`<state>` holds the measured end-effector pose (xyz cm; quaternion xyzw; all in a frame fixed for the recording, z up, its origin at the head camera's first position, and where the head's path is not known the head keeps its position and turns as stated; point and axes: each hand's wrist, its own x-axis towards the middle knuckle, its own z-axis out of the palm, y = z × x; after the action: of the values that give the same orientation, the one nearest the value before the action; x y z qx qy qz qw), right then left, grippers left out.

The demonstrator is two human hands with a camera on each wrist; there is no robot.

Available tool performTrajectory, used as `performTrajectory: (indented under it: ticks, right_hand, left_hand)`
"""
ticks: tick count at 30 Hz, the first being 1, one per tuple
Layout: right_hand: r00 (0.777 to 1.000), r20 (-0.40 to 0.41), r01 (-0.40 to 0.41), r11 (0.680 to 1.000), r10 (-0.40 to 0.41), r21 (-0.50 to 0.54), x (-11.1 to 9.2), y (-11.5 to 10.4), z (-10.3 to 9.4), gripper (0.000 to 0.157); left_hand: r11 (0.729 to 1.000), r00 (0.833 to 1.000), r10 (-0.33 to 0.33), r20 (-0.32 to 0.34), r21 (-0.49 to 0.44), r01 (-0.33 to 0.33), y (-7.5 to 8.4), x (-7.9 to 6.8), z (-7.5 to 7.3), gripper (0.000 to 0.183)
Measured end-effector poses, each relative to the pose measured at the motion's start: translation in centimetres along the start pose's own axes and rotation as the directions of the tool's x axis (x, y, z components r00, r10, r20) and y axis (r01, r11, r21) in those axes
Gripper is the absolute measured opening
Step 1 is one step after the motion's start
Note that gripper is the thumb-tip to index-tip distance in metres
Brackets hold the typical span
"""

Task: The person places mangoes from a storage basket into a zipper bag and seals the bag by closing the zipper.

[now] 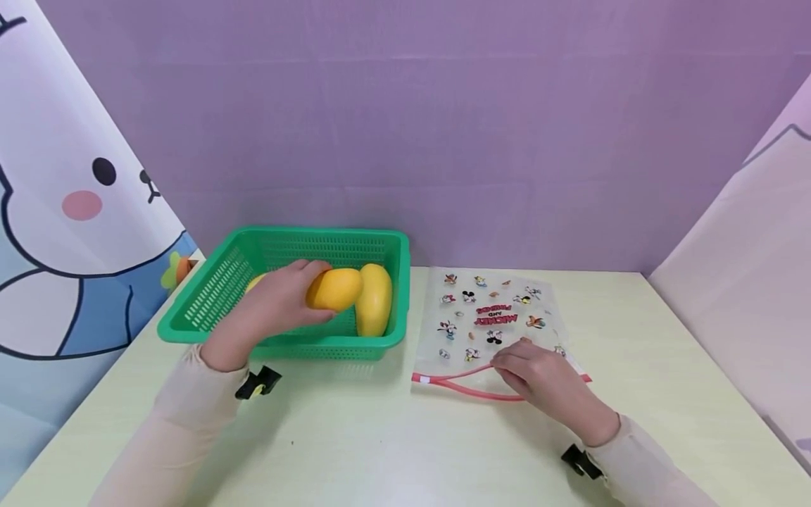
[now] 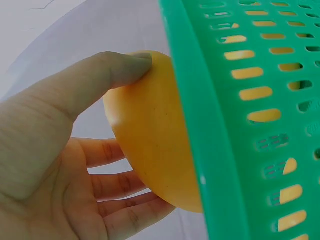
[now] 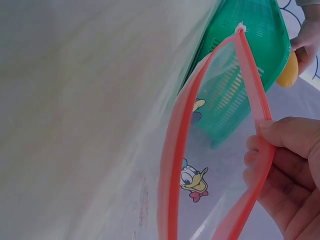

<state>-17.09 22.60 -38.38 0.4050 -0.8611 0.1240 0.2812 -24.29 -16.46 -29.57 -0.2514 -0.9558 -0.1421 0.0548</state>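
Over the green basket (image 1: 282, 341), my left hand (image 1: 279, 298) grips a yellow mango (image 1: 341, 289), thumb on one side and fingers on the other. In the left wrist view the basket's rim hides part of that mango (image 2: 150, 127). Another mango (image 1: 374, 301) lies at the basket's right end, and a bit of yellow shows behind my left hand. To the right lies a clear zip bag (image 1: 437, 317) with cartoon prints and a red closure. My right hand (image 1: 550, 384) pinches one red edge (image 3: 260, 112) of its mouth, which gapes apart.
The basket and bag lie side by side on a pale table (image 1: 355, 436). A purple cloth wall (image 1: 431, 141) stands right behind them. At the left hangs a sheet with a cartoon animal (image 1: 70, 162); another pale sheet (image 1: 760, 282) stands at the right.
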Motion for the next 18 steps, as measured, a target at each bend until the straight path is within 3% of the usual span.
performTrajectory:
  ticks: [18]
  right_hand:
    - [1.000,-0.017,0.014,1.000,-0.014,0.023,-0.02,0.22,0.10,0.019]
  left_hand:
    - [0.999,0.999,0.037,0.005,-0.001,-0.037,1.00,-0.02,-0.05,0.064]
